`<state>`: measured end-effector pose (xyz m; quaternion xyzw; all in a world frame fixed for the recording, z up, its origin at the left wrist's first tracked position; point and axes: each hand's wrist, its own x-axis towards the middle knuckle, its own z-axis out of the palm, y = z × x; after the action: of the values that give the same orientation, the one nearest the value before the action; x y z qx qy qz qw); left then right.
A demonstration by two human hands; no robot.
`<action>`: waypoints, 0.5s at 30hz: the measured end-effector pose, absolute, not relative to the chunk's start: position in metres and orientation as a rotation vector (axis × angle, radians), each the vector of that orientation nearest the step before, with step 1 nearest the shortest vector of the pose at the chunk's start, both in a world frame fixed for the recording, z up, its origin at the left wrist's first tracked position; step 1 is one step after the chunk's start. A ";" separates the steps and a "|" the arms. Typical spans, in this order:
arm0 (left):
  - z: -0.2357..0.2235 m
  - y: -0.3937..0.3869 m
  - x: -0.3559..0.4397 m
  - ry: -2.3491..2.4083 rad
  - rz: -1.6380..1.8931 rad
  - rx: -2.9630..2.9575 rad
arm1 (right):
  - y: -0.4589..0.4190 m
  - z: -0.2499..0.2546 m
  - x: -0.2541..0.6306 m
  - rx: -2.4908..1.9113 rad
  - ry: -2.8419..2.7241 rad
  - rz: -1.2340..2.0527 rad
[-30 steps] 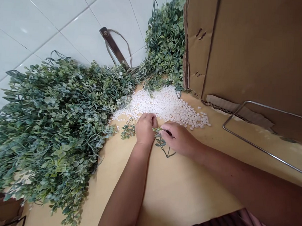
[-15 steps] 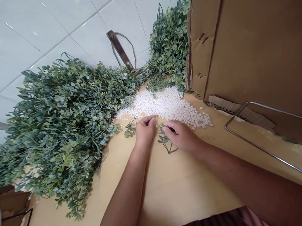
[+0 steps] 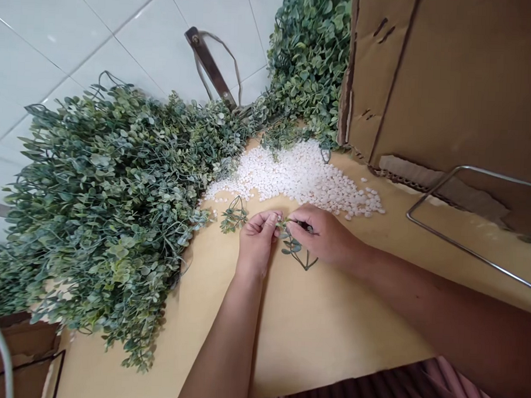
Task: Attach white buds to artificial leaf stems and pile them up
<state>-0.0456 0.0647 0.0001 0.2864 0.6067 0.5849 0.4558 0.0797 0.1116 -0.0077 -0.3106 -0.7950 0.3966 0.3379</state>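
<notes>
The thin green leafy sprig with a bent dark stem (image 3: 293, 245) is between my two hands, above the tan flat work surface (image 3: 219, 314). My right hand (image 3: 319, 230) is closed and pinches this sprig near its leafy tip, with the stem hanging toward the near side. The fingertips of my left hand (image 3: 258, 237) are drawn together, just beside the same tip; whether they grip a small piece, I cannot tell.

I judge that this sprig is in the middle of handling, because it is not yet laid down. Just left of my left hand lies a small green leafy cluster (image 3: 233, 218), apart from the rest. On the far side, many pieces are left in the spread heap of small white pieces (image 3: 288, 170). At left stands the large mound of grey-green leafy sprigs (image 3: 111, 198); which of them are finished, I cannot tell. Far right is the brown cardboard box (image 3: 464, 84).
</notes>
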 end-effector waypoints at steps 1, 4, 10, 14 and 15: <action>0.000 0.065 -0.046 1.501 1.455 0.701 | 0.111 -0.007 0.080 -0.805 -2.082 1.023; 0.001 0.065 -0.047 1.494 1.472 0.666 | 0.111 -0.006 0.080 -0.812 -2.107 1.004; 0.002 0.063 -0.047 1.446 1.440 0.679 | 0.112 -0.008 0.081 -0.882 -2.099 0.981; 0.002 0.063 -0.048 1.402 1.420 0.687 | 0.112 -0.009 0.082 -0.933 -2.110 0.951; 0.002 0.064 -0.048 1.394 1.417 0.684 | 0.112 -0.008 0.082 -0.936 -2.119 0.947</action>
<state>-0.0481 0.0635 0.0016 0.2823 0.5757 0.5852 0.4965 0.0820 0.1120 -0.0084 -0.3551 -0.8038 0.3593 0.3140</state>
